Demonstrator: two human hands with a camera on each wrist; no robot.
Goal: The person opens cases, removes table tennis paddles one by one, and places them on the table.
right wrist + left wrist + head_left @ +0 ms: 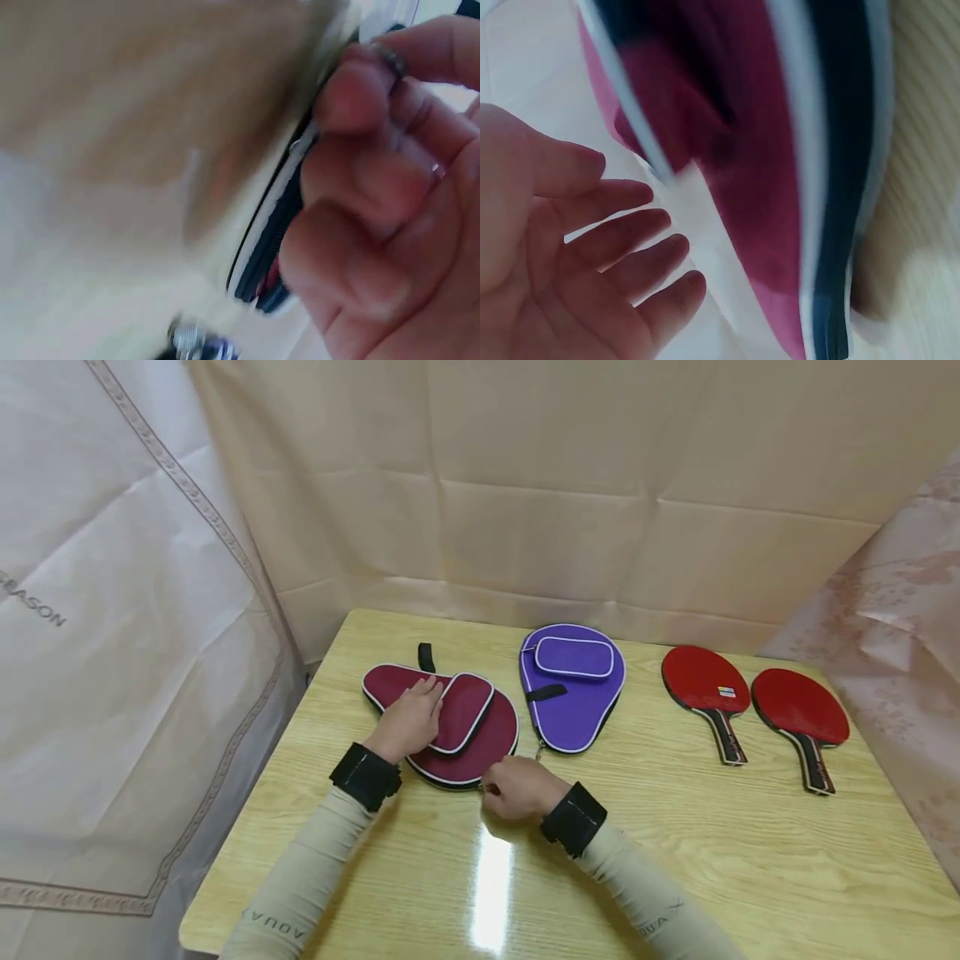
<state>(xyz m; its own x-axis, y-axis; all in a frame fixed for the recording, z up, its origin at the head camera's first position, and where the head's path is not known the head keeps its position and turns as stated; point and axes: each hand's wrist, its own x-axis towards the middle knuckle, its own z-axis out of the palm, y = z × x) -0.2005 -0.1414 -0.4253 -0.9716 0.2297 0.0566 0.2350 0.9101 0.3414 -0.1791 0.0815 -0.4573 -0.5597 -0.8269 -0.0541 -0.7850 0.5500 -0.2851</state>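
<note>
A maroon paddle case [501, 731] with white piping and a raised front pocket [468, 714] lies on the table, its narrow end toward the left. My left hand [408, 720] rests on it beside the pocket, fingers fairly straight. In the left wrist view that hand's fingers [652, 259] are spread beside the case's dark side band [844, 150]. At the case's near right edge is my right hand [522, 787], its fingers curled. Between thumb and forefinger it pinches a small metal zipper pull [388, 58], with the dark zipper [262, 259] running along the edge below.
A purple paddle case [573, 710] with its own pocket lies just right of the maroon one. Farther right are two red table tennis paddles [705, 681] [801, 706], handles toward me. Beige cloth [540, 543] hangs behind the wooden table [675, 860].
</note>
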